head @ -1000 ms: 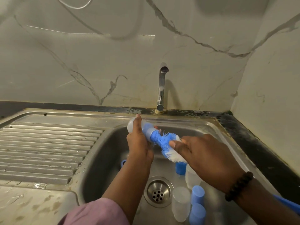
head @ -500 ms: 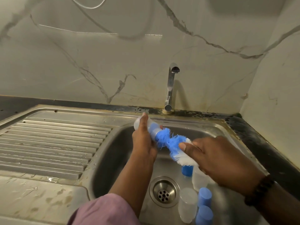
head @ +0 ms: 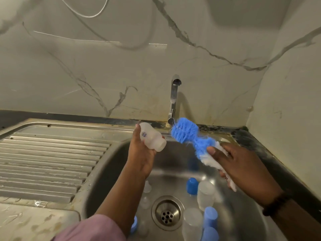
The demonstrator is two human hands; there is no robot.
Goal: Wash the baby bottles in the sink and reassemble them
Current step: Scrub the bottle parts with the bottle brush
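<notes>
Gripping baby bottle [head: 152,139] in left hand [head: 141,153] over sink [head: 111,164]; right hand [head: 243,169] clutching blue-and-white bottle brush [head: 189,134], held clear of bottle mouth.

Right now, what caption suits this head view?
Left hand holds a baby bottle, right hand a blue brush, over the sink.

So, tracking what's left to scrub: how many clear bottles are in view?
3: one bottle in the left hand, two in the sink right of the drain. Arms may hide more.

bottle [head: 151,139]: translucent white, small blue mark
brush [head: 186,133]: blue bristles, white base
caps [head: 192,185]: blue
wall [head: 121,70]: cream marble, grey veins
</notes>
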